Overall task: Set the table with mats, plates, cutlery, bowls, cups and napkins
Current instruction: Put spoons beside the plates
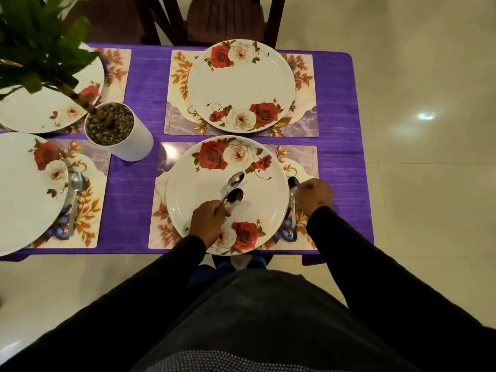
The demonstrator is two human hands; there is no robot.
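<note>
Left hand (208,220) clenched around two spoons (234,189) above the near rose plate (209,183), right hand (314,196) fingers curled beside a spoon (293,202) on the mat (306,162), whether they grip it unclear, purple-clothed bench (134,183)

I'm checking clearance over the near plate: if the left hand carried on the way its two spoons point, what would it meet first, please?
Probably nothing on the near plate; the left hand and its spoons point toward the far plate, though height is unclear.
</note>
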